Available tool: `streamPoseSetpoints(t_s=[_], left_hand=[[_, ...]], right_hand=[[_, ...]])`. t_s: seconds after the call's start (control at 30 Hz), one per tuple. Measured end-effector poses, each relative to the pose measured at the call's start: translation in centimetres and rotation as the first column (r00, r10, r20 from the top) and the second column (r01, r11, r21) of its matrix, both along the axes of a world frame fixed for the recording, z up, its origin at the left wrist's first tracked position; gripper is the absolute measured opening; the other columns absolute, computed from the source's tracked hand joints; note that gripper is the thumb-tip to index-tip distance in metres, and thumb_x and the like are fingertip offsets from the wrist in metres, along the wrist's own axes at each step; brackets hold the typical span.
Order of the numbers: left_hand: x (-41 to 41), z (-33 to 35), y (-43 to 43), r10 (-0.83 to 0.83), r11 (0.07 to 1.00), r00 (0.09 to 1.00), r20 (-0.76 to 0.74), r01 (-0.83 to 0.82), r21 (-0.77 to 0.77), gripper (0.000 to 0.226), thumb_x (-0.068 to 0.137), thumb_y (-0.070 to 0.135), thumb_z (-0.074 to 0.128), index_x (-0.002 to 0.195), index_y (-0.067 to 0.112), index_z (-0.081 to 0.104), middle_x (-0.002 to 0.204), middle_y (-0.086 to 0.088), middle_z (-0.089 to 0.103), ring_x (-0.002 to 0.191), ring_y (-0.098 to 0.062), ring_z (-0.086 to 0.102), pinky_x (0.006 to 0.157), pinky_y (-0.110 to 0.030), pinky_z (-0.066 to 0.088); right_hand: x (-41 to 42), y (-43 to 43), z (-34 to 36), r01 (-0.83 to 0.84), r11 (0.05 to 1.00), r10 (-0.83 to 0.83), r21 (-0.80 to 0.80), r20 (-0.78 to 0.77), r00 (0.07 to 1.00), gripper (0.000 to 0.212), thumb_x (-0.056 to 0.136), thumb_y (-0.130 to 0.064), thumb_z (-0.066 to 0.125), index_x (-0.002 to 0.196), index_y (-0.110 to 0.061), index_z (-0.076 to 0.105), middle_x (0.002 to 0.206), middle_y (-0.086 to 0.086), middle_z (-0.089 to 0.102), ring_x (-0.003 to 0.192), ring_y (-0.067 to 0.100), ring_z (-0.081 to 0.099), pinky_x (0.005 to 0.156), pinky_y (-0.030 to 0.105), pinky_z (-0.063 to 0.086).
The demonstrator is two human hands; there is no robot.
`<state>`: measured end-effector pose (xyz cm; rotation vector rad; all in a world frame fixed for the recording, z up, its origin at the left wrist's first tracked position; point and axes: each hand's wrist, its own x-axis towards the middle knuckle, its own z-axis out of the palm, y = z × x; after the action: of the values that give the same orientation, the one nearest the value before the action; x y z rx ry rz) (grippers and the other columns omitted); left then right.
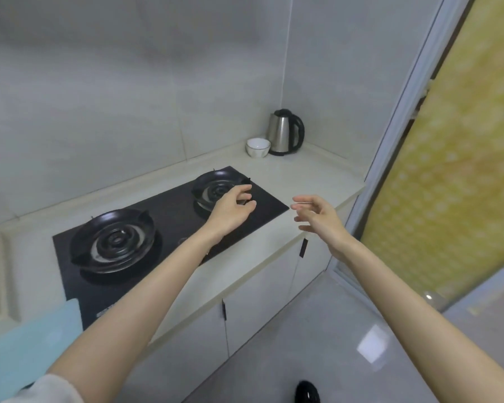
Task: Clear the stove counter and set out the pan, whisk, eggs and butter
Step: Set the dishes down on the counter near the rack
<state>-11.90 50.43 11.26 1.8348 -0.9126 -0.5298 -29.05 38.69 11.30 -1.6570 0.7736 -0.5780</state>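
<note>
L hand point(230, 210) loosely curled, empty, over far-right burner point(216, 191); R hand point(317, 218) slack-fingered, empty, above counter point(309, 175) near kettle point(282, 132) & bowl point(258, 146).

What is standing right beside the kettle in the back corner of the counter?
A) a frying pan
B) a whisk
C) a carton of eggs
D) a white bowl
D: a white bowl stands on the counter just to the left of the kettle, and no pan, eggs or whisk is in view.
</note>
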Motion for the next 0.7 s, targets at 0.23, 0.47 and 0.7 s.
streamPoseSetpoints(t_s=[0.23, 0.47, 0.7], left_hand=[[4.2, -1.7, -12.5, 0.066, 0.998, 0.997, -0.043, -0.067, -0.021, 0.044, 0.092, 0.022, 0.058, 0.134, 0.023, 0.048, 0.12, 0.004, 0.059, 0.109, -0.015, 0.057, 0.091, -0.033, 0.049], [8.1, -2.6, -22.7, 0.23, 0.973, 0.961, -0.155, -0.232, 0.003, 0.041, 0.093, 0.019, 0.054, 0.134, 0.021, 0.048, 0.119, 0.0, 0.06, 0.107, -0.017, 0.058, 0.093, -0.031, 0.047], [13.4, -4.8, -30.3, 0.356, 0.934, 0.884, -0.304, -0.346, 0.086, 0.042, 0.095, 0.016, 0.051, 0.137, 0.016, 0.046, 0.114, -0.002, 0.059, 0.099, -0.019, 0.058, 0.076, -0.025, 0.048]], right_hand=[[4.0, -13.3, -1.1, -0.047, 0.999, 0.047, 0.021, 0.012, 0.999, 0.02, 0.096, -0.014, 0.051, 0.113, -0.021, 0.059, 0.115, 0.004, 0.064, 0.092, 0.016, 0.062, 0.086, 0.034, 0.053], [7.7, -26.2, -0.5, -0.138, 0.978, 0.137, 0.156, 0.021, 0.99, 0.022, 0.095, -0.012, 0.053, 0.115, -0.018, 0.06, 0.115, 0.003, 0.066, 0.091, 0.015, 0.064, 0.084, 0.034, 0.057], [12.8, -36.3, -2.0, -0.169, 0.938, 0.164, 0.303, 0.04, 0.986, 0.025, 0.094, -0.008, 0.055, 0.118, -0.012, 0.06, 0.119, 0.01, 0.064, 0.092, 0.021, 0.063, 0.082, 0.038, 0.057]])
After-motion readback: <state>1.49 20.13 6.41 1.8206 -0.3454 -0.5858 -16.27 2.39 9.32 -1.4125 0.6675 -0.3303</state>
